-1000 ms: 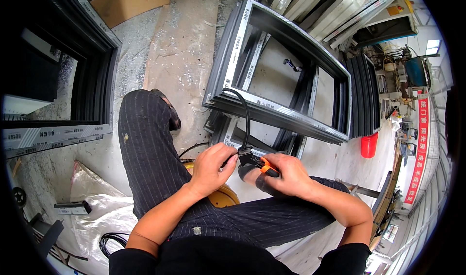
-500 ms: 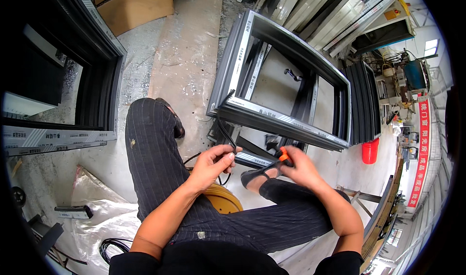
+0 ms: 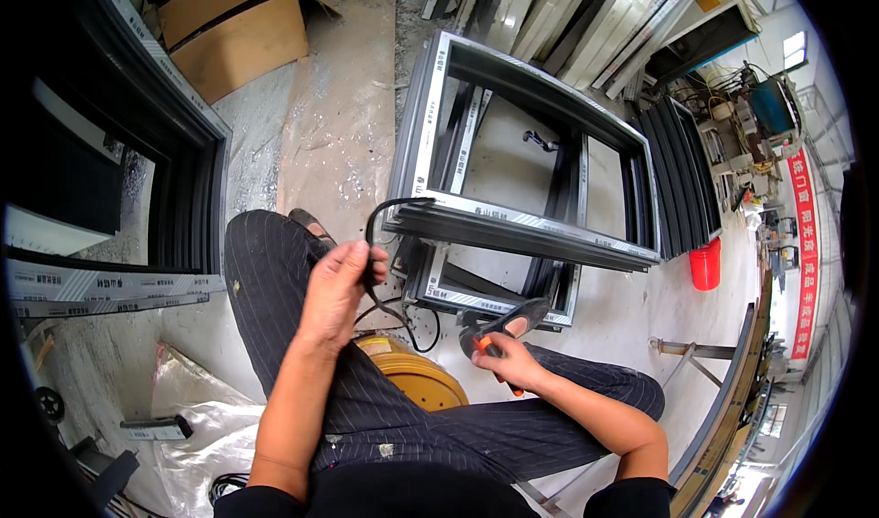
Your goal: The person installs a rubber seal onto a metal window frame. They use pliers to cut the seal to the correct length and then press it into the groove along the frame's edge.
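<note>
My left hand [image 3: 334, 289] is closed around a black rubber strip [image 3: 369, 230], above my left knee. From the fingers the strip bends up and over to the near left corner of a dark grey window frame [image 3: 540, 211], which has printed white film on its faces. Lower down, the strip loops toward a yellow spool [image 3: 417, 376] between my legs. My right hand [image 3: 515, 364] grips an orange-and-black hand tool [image 3: 490, 342] beside my right shoe. Its working end is hard to make out against the dark shoe.
Another frame [image 3: 572, 303] lies beneath the window frame. More frames [image 3: 114, 280] stand at the left, near a cardboard box [image 3: 240, 47]. Long profiles [image 3: 540, 24] lean at the back. A red bucket [image 3: 704, 264] stands right, and plastic sheeting [image 3: 197, 426] covers floor lower left.
My left hand has moved left and up, the strip now arching to the frame's corner. My right hand has come left and down with the tool. The view has shifted slightly.
</note>
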A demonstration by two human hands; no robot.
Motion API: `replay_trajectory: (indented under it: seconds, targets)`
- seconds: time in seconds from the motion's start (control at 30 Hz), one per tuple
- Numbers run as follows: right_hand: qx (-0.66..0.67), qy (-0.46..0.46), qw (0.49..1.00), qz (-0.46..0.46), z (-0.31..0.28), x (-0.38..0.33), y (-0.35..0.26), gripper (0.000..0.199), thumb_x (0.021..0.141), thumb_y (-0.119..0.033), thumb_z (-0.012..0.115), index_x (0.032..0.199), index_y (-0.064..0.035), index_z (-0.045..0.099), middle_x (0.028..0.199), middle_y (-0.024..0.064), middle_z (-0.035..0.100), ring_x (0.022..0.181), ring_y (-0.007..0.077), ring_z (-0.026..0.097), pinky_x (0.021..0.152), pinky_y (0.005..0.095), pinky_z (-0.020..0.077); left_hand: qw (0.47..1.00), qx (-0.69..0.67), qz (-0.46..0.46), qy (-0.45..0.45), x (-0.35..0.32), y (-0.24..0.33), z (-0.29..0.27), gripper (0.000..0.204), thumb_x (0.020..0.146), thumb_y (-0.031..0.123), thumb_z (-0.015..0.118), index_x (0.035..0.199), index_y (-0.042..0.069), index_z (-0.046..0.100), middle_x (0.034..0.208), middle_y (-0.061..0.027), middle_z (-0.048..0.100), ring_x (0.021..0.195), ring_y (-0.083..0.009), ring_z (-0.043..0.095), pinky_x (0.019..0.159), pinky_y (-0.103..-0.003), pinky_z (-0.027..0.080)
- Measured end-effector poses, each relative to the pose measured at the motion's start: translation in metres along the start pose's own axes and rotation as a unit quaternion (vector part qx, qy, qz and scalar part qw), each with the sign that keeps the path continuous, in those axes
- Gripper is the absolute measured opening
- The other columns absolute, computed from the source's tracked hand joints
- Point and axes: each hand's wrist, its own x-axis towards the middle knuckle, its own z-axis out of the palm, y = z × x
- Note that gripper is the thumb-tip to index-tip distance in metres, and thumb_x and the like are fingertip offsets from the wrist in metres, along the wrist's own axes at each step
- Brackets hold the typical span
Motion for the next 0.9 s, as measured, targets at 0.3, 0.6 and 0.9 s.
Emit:
replay_trajectory:
  seconds: [0.3, 0.6, 0.9]
  targets:
    - [-0.06, 0.174, 0.981, -0.068, -0.044, -0.004, 0.016, 0.053, 0.074, -0.04, 0.071, 0.108, -0.0001, 0.059, 0.097, 0.0194, 0.061, 0.094, 0.0331, 0.059, 0.084, 0.038, 0.0465, 0.991, 0.085, 0.055, -0.09, 0.071, 0.093, 0.018, 0.029, 0.093, 0.027, 0.059, 0.103, 0.001, 0.063, 0.075, 0.0015, 0.059, 0.069, -0.0078, 0.052, 0.068, -0.022, 0.044]
    - [-0.478, 0.592, 0.648, 0.007, -0.249, -0.148, 0.007, 0.039, 0.065, -0.027, 0.076, 0.094, -0.0088, 0.057, 0.09, 0.0085, 0.055, 0.092, 0.0267, 0.054, 0.074, 0.0398, 0.0449, 0.997, 0.044, -0.042, -0.049, 0.15, 0.03, -0.059, 0.029, 0.091, 0.036, 0.059, 0.108, 0.011, 0.061, 0.078, 0.0076, 0.053, 0.069, -0.0044, 0.047, 0.063, -0.02, 0.038]
    - [-0.308, 0.604, 0.504, 0.535, -0.204, -0.42, 0.203, 0.044, 0.071, -0.045, 0.074, 0.094, -0.0079, 0.065, 0.091, 0.0126, 0.064, 0.088, 0.0328, 0.063, 0.074, 0.0449, 0.0512, 0.985, 0.148, -0.063, -0.064, 0.138, 0.016, -0.038, 0.027, 0.089, 0.038, 0.063, 0.1, 0.013, 0.064, 0.079, 0.0082, 0.058, 0.069, -0.0033, 0.05, 0.061, -0.018, 0.038]
